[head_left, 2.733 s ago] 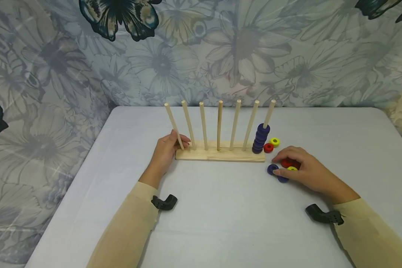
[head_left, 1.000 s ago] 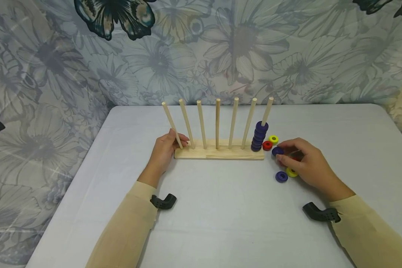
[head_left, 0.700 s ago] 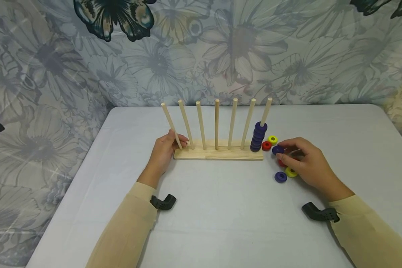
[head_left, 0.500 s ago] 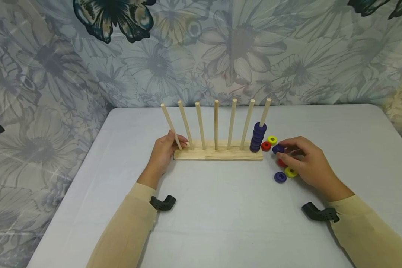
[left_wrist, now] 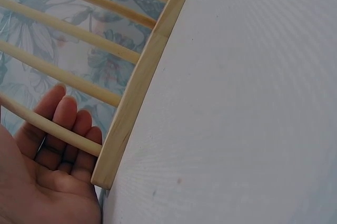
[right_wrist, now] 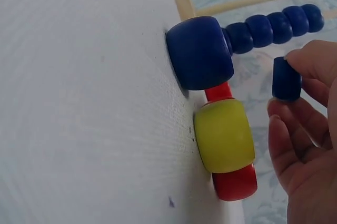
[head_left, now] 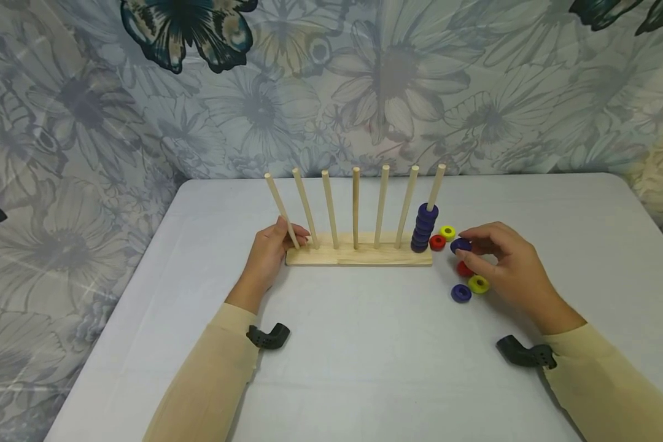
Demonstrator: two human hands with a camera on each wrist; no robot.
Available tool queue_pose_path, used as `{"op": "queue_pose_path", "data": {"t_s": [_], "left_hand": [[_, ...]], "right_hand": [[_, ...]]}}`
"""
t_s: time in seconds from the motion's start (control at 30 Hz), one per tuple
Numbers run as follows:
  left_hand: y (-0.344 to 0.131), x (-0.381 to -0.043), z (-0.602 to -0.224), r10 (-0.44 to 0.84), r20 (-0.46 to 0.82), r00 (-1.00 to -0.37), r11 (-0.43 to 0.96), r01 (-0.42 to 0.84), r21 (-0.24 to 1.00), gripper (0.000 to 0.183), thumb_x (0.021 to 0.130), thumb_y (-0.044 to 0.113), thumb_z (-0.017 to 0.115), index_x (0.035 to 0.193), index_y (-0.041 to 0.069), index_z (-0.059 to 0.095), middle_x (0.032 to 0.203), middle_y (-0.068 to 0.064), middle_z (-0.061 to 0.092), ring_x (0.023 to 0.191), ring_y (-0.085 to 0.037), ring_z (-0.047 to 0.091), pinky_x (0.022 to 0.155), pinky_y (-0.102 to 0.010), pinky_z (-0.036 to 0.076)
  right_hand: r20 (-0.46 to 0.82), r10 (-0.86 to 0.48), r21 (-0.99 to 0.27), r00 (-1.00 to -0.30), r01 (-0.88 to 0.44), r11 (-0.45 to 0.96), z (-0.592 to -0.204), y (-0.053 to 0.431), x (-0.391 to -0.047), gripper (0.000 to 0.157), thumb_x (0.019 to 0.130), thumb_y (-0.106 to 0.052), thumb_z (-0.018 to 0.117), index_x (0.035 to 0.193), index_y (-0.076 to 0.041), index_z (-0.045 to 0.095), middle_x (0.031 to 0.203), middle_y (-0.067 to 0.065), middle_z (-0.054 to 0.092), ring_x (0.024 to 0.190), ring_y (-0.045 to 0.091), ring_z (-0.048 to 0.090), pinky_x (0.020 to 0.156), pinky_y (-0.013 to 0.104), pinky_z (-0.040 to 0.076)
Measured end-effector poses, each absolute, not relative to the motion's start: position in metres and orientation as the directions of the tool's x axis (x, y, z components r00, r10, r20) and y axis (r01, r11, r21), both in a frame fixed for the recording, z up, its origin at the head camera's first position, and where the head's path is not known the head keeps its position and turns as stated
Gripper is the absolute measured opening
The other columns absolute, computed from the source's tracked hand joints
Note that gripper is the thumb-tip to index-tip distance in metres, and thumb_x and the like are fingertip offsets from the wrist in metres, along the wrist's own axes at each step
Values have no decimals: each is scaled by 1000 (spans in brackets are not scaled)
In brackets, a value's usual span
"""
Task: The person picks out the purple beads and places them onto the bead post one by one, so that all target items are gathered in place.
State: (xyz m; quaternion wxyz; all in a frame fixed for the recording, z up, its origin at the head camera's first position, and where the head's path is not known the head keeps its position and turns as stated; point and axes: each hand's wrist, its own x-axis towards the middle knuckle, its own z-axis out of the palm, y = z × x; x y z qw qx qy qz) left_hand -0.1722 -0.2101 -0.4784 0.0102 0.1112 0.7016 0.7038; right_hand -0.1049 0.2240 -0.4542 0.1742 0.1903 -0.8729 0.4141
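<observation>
A wooden rack (head_left: 359,256) with a row of upright pegs stands on the white table. My left hand (head_left: 267,248) is at its left end, thumb and fingers around the leftmost peg (left_wrist: 58,129). My right hand (head_left: 511,267) pinches a blue ring bead (right_wrist: 286,79) between thumb and fingertips, raised off the table to the right of the rack. A stack of blue beads (head_left: 425,227) sits on the rightmost peg; the other pegs are bare. Below the right hand lie a blue bead (head_left: 461,293), a yellow bead (head_left: 479,284) and a partly hidden red bead (head_left: 464,269).
Close to the rack's right end lie another red bead (head_left: 438,242) and a yellow bead (head_left: 447,232). Behind the table (head_left: 364,368) hangs a floral backdrop (head_left: 331,92). Each sleeve carries a black wrist mount, one of them a left mount (head_left: 269,336).
My right hand has taken a blue bead from the loose group and lifted it up and away from the table. In the last half second it has shifted only slightly. My left hand stays put.
</observation>
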Motion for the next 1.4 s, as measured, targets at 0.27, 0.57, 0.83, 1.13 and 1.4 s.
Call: {"op": "queue_pose_path", "data": {"t_s": [0.27,0.57,0.83,1.13,1.4], "left_hand": [[-210,-171,-476,172,139,-975,-14,139,990,95,98,79,50,107,-13,75,93,-9,72,98,-23,71,95,-33,54],[-210,-170,-480,169,141,-976,-21,139,990,95,98,79,50,107,-12,75,92,-9,72,98,-24,71,95,-34,55],[-210,-169,-479,170,150,-974,-17,149,989,96,98,79,51,108,-13,74,92,-10,71,99,-24,71,96,-34,54],[-209,-168,-477,167,144,-975,-21,142,990,96,100,77,50,109,-15,73,93,-10,71,99,-24,71,96,-34,54],[-210,-169,-478,174,149,-974,-31,145,989,92,102,75,49,108,-13,74,93,-9,71,98,-23,71,96,-34,54]], "right_hand": [[464,-168,-663,-870,-467,586,-445,222,-100,41,86,15,86,122,2,74,110,7,68,95,-4,64,83,7,50],[503,-180,-630,-845,-501,593,-430,215,-93,45,82,18,88,121,3,73,114,7,67,97,-2,64,89,8,49],[566,-210,-558,-798,-557,615,-410,204,-86,50,77,21,90,121,4,73,113,7,67,97,-1,62,92,8,48],[664,-270,-513,-698,-687,515,-385,196,-90,34,89,4,87,121,7,74,113,14,68,99,6,64,92,13,51],[757,-258,-434,-601,-757,489,-353,188,-105,65,108,-52,68,115,13,74,110,22,68,100,6,63,92,14,51]]}}
